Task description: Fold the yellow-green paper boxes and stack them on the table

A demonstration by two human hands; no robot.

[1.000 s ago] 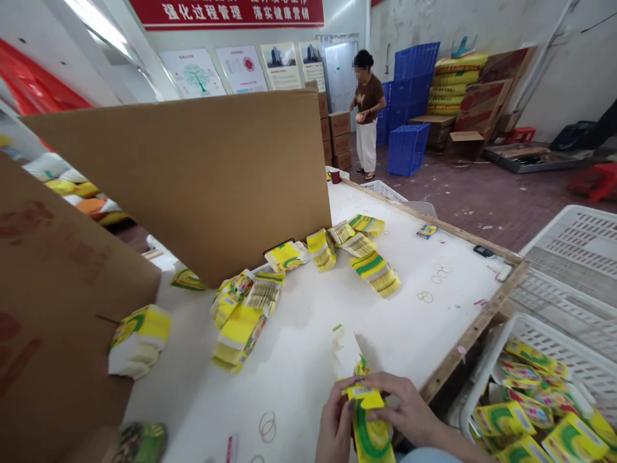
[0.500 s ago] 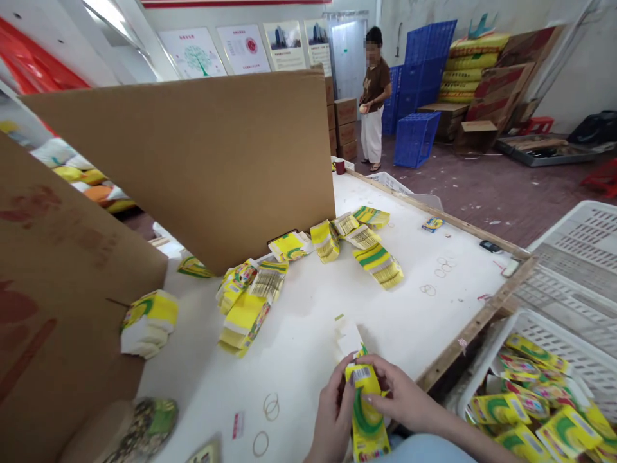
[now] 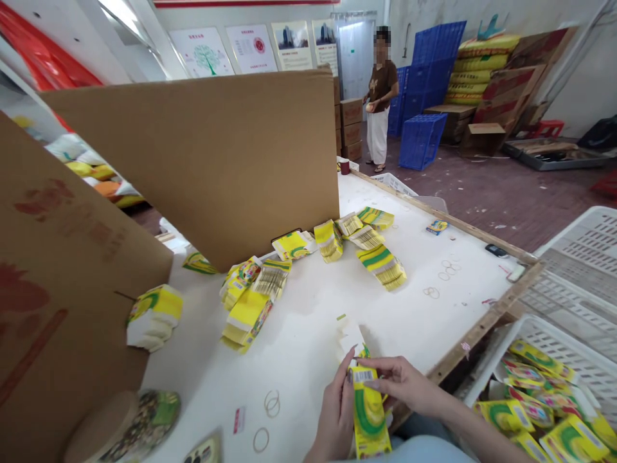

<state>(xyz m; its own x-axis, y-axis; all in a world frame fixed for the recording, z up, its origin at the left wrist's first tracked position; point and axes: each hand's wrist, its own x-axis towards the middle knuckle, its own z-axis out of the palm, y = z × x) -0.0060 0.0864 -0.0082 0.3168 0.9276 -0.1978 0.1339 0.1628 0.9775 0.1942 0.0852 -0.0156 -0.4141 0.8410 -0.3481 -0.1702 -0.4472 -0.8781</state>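
Note:
A yellow and green carton with a barcode near its upper end is between my two hands at the table's near edge. My left hand grips its left side, thumb along the edge. From the right, my right hand pinches the upper end, fingertips close to the barcode. Just beyond my fingers a white unprinted carton piece with flaps lies on the white table. Stacks of flat yellow cartons lie farther off, with another bundle to the right of them.
Tall cardboard sheets stand along the table's far and left sides. At my right, a white basket holds several yellow cartons. Rubber bands and a jar are at the near left. A person stands beyond the table.
The view has shifted slightly. My right fingers have moved a little at the carton's upper end, and both hands still hold it.

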